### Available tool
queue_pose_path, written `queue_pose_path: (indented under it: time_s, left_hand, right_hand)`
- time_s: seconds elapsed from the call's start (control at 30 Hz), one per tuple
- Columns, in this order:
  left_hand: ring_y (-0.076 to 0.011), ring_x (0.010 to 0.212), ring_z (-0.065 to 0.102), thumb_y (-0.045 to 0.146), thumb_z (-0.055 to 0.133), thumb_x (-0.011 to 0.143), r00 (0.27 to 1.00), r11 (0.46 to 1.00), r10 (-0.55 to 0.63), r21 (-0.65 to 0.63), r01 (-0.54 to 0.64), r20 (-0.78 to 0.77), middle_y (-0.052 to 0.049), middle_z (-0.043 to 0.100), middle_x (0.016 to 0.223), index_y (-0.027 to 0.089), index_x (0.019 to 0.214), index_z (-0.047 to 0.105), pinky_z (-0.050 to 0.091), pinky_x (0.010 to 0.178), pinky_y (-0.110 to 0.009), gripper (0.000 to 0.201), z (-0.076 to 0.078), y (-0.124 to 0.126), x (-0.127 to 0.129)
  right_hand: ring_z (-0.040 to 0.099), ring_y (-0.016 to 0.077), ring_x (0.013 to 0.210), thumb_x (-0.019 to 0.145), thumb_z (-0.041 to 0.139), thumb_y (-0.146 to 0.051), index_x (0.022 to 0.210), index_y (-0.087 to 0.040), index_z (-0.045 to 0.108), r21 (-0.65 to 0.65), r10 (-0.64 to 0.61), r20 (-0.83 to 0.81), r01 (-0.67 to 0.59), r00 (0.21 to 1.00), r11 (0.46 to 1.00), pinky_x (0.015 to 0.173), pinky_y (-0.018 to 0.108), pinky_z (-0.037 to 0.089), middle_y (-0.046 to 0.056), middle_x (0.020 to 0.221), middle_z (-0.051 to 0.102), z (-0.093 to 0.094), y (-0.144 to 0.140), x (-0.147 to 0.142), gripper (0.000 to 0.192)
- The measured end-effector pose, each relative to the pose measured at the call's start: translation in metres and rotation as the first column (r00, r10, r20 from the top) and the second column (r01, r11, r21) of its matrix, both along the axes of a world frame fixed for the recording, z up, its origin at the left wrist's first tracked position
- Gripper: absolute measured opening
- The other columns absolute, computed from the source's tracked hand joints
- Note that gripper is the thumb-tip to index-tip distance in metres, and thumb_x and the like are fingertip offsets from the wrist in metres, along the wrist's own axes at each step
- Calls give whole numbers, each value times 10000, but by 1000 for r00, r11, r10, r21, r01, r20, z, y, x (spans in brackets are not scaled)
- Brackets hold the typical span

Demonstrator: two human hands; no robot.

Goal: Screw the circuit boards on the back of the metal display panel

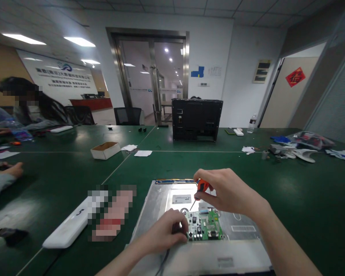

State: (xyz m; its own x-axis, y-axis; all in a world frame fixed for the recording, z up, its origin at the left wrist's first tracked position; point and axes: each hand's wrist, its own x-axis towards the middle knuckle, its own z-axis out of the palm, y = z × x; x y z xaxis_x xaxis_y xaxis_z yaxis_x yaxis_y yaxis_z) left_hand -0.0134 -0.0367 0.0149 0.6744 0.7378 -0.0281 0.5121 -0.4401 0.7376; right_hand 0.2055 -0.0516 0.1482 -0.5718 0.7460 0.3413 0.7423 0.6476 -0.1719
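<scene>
- Right hand pinches the screwdriver, tip down.
- Left hand curls, fingers pressed against the circuit board.
- Board looks light, stiff, fragile; hold its edges.

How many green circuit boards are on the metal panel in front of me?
1. The green circuit board sits on the metal panel, near its middle. The left hand rests at the board's left edge; the right hand holds an orange screwdriver above it. Others may be hidden.

Both forearms are bare to the frame's edge (no sleeves); the left hand and right hand wear no gloves.
</scene>
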Motion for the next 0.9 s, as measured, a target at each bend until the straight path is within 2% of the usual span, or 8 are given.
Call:
queue_pose_path:
  time_s: [0.27, 0.5, 0.67, 0.77, 0.9]
  left_hand:
    - [-160, 752, 506, 157, 663, 703, 999, 993, -31, 110, 32, -14, 14, 591, 773, 204, 791, 633, 382, 691, -252, 104, 1, -5, 0]
    - [-142, 699, 502, 139, 650, 682, 997, 995, -77, 63, 78, -11, 21, 579, 753, 199, 815, 647, 386, 642, -232, 146, 3, -2, -4]
    - [-133, 675, 499, 169, 644, 700, 998, 996, 0, 87, -5, 66, 3, 581, 785, 184, 842, 654, 387, 617, -228, 144, 1, 8, -13]
    - [-138, 684, 506, 227, 647, 733, 996, 993, -59, 108, 51, 67, -7, 586, 768, 173, 774, 657, 395, 629, -236, 69, 3, 13, -15]
    - [-146, 715, 523, 204, 666, 711, 994, 992, -105, 71, 106, -20, -4, 573, 757, 184, 696, 677, 395, 607, -231, 27, 14, 14, -17]
  right_hand:
    - [583, 134, 664, 813, 648, -288, 959, -221, 540, -3, 11, 15, -11, 1000, 1000, 549, 253, 290, -19, 802, 662, -3, 0, -2, 194]
    - [583, 130, 662, 809, 650, -292, 956, -222, 540, -3, 16, 26, -16, 1000, 1000, 551, 255, 292, -24, 803, 664, -4, 0, -3, 197]
    - [590, 137, 667, 817, 639, -293, 947, -223, 538, -13, 13, 35, -13, 999, 1000, 544, 255, 293, -22, 808, 668, -3, -2, -3, 179]
    - [596, 139, 671, 812, 640, -286, 945, -224, 544, -29, 21, 47, -20, 999, 999, 544, 256, 301, -17, 822, 674, -4, -4, -5, 175]
    - [609, 150, 696, 817, 636, -293, 969, -227, 544, -25, 27, 50, -25, 998, 999, 550, 260, 310, -12, 848, 681, -4, -7, -6, 189]
